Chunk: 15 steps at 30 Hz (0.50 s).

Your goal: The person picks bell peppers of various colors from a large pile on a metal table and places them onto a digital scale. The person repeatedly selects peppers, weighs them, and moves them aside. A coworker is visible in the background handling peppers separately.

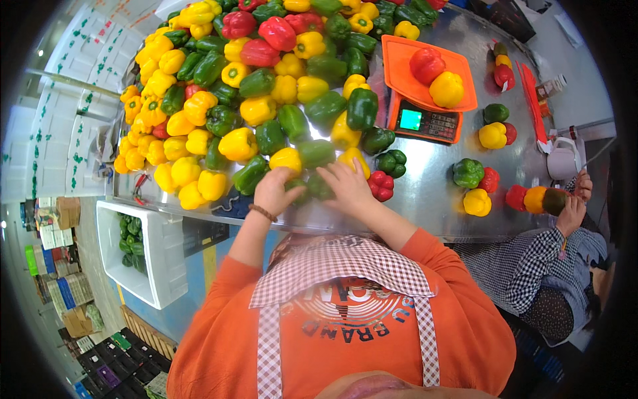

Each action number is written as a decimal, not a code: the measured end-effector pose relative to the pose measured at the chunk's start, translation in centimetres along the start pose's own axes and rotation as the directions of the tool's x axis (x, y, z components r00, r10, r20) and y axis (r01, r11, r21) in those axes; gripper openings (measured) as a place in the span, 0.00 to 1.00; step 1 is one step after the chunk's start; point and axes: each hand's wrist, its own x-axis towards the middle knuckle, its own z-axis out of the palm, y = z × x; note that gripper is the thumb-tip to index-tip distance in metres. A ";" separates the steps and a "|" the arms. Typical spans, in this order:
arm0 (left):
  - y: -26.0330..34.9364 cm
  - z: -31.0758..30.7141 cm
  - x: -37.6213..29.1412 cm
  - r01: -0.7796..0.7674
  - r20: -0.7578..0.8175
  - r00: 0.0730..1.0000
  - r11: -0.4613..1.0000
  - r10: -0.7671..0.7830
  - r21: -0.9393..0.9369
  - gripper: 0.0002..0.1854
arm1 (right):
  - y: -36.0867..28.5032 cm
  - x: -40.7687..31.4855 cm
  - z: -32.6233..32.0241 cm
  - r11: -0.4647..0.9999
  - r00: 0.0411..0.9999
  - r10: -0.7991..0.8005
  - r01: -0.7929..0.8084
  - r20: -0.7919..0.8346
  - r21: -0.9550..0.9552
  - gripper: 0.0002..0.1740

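Observation:
My left hand (275,192), with a beaded bracelet at the wrist, is at the near edge of a heap of bell peppers. Its fingers meet a yellow bell pepper (286,159), and the thumb lies over a blurred green pepper (297,191). Opposite it, my right hand (346,185) reaches in with spread fingers beside another green pepper (317,187) and a yellow one (356,159). Whether either hand grips a pepper is unclear from the blur. A red pepper (381,186) sits just right of my right hand.
An orange digital scale (428,122) carries a red and a yellow pepper. Sorted pepper groups (477,179) stand on the metal table (423,214). A white foam box (172,259) holds green peppers. At right, a co-worker's hands (573,209) hold a three-pepper row (536,199).

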 end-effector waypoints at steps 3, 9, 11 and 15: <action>1.4 1.1 -2.5 -0.042 -0.012 0.999 0.993 0.044 0.114 0.34 | -0.2 0.2 0.9 1.000 1.000 0.018 -0.018 0.000 -0.015 0.48; 0.5 2.3 -3.2 0.003 -0.108 0.994 1.000 0.001 0.029 0.41 | 1.0 0.9 -0.7 0.904 0.990 0.132 -0.139 0.047 0.404 0.45; -0.5 1.5 -3.1 0.032 -0.171 0.981 0.955 -0.086 -0.294 0.42 | 1.5 1.2 -1.5 0.666 0.964 0.256 -0.231 0.073 0.709 0.43; -0.4 0.4 -1.9 0.154 0.063 0.971 0.402 -0.231 -0.903 0.38 | 3.0 1.2 -2.3 0.118 0.902 0.384 -0.258 0.196 0.959 0.38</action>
